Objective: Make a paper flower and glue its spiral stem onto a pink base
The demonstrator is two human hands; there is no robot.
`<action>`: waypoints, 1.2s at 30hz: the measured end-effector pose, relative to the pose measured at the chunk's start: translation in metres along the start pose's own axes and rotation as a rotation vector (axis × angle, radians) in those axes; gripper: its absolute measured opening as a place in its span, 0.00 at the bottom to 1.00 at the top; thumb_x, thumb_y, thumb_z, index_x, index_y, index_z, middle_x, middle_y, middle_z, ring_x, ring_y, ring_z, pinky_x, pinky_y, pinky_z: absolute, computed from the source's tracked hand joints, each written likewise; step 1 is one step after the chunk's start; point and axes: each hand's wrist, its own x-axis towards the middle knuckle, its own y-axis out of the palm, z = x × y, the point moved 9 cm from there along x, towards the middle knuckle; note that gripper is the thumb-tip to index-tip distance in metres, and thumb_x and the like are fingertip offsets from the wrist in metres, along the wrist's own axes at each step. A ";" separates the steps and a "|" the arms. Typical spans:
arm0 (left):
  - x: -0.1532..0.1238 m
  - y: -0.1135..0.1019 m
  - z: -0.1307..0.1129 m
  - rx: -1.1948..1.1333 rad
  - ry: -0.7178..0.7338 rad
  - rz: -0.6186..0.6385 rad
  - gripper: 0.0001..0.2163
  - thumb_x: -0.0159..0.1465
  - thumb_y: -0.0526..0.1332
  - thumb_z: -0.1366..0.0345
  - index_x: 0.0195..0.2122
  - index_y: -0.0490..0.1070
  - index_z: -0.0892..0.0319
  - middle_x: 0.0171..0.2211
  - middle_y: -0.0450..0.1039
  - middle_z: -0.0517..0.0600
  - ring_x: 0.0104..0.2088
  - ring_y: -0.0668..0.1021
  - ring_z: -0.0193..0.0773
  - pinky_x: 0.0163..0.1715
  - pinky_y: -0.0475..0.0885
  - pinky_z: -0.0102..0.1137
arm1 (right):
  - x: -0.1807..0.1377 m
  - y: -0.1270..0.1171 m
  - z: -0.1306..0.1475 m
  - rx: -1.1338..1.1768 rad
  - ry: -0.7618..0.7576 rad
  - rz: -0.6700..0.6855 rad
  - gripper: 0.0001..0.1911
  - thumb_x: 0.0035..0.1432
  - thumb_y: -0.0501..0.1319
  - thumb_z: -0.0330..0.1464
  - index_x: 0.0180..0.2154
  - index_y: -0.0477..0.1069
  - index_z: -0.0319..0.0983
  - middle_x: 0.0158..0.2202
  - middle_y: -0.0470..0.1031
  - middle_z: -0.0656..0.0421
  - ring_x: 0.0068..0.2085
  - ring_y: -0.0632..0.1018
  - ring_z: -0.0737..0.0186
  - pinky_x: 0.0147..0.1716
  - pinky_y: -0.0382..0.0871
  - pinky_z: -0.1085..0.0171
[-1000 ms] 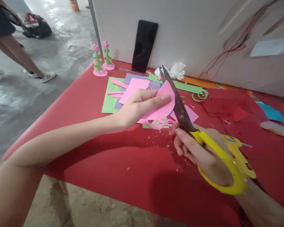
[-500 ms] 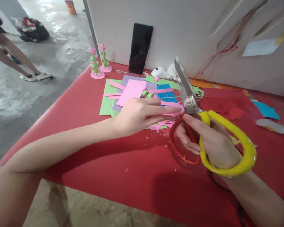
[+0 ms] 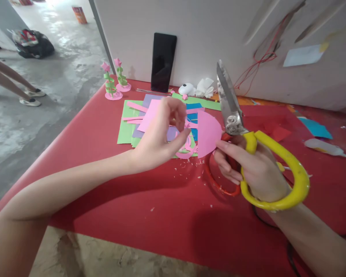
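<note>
My right hand [image 3: 258, 169] grips large scissors [image 3: 233, 121] with one red and one yellow handle, blades pointing up. Between its thumb and fingers it also pinches the edge of a pink half-round piece of paper [image 3: 209, 134], whose straight side faces left. Just left of that paper, my left hand [image 3: 168, 132] is open, with curled fingers apart from the thumb and nothing visible in them. Under and behind it lie pink paper [image 3: 150, 115], green sheets [image 3: 125, 129], a purple sheet and pink strips [image 3: 136, 104], partly hidden by the hand.
Two paper flowers [image 3: 110, 86] stand at the table's back left. A black phone [image 3: 163, 61] leans on the wall beside a white mouse-like object [image 3: 186, 89]. To the right are blue paper [image 3: 315, 127] and a glue bottle [image 3: 325, 147]. A person's legs [image 3: 10, 79] show beyond.
My left hand has drawn back left from the scissors and its fingers have parted from the pink paper. The half-round piece now faces me, held at the right hand. The view has shifted slightly.
</note>
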 end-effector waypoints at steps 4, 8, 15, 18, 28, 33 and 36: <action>-0.011 0.033 0.026 -0.352 -0.497 0.337 0.12 0.66 0.50 0.59 0.27 0.61 0.59 0.23 0.64 0.45 0.24 0.69 0.26 0.28 0.69 0.26 | 0.001 0.004 0.008 -0.029 -0.042 0.031 0.23 0.58 0.55 0.40 0.16 0.53 0.37 0.11 0.53 0.64 0.12 0.55 0.78 0.09 0.48 0.74; -0.034 0.061 0.015 -0.395 -0.631 0.731 0.17 0.64 0.54 0.54 0.25 0.65 0.62 0.19 0.63 0.44 0.21 0.67 0.25 0.24 0.66 0.25 | -0.002 0.014 0.006 -0.122 0.015 0.100 0.28 0.54 0.58 0.46 0.13 0.52 0.37 0.08 0.50 0.63 0.11 0.56 0.76 0.11 0.50 0.72; -0.017 0.044 0.012 -0.455 -0.548 0.454 0.22 0.61 0.59 0.51 0.18 0.62 0.61 0.14 0.58 0.42 0.16 0.60 0.23 0.17 0.54 0.26 | -0.005 0.015 -0.004 -0.114 -0.008 0.146 0.21 0.58 0.51 0.44 0.21 0.64 0.37 0.14 0.59 0.61 0.17 0.65 0.71 0.19 0.62 0.69; -0.011 0.035 0.012 -0.458 -0.513 0.333 0.19 0.60 0.61 0.52 0.19 0.67 0.61 0.15 0.64 0.43 0.16 0.62 0.23 0.16 0.58 0.26 | -0.004 0.015 -0.007 -0.174 -0.099 0.149 0.11 0.56 0.54 0.38 0.29 0.66 0.37 0.31 0.72 0.58 0.31 0.72 0.70 0.34 0.70 0.69; -0.009 0.015 0.017 -0.476 -0.579 0.023 0.14 0.56 0.66 0.56 0.21 0.72 0.62 0.21 0.77 0.45 0.22 0.79 0.30 0.25 0.78 0.26 | -0.009 0.007 -0.009 -0.374 -0.195 -0.009 0.15 0.64 0.50 0.43 0.43 0.65 0.40 0.31 0.67 0.61 0.30 0.67 0.72 0.31 0.62 0.69; -0.007 0.014 0.017 -0.444 -0.576 0.022 0.11 0.60 0.62 0.61 0.24 0.71 0.63 0.22 0.78 0.46 0.26 0.82 0.33 0.29 0.81 0.27 | -0.012 0.011 -0.003 -0.398 -0.167 0.019 0.14 0.63 0.50 0.40 0.45 0.65 0.39 0.31 0.68 0.60 0.30 0.68 0.72 0.31 0.62 0.69; -0.006 0.016 0.015 -0.456 -0.552 0.030 0.11 0.61 0.61 0.63 0.24 0.69 0.63 0.22 0.78 0.46 0.27 0.82 0.35 0.32 0.81 0.28 | -0.013 0.011 -0.004 -0.400 -0.166 0.021 0.13 0.63 0.50 0.39 0.45 0.65 0.39 0.31 0.68 0.61 0.30 0.68 0.73 0.32 0.62 0.69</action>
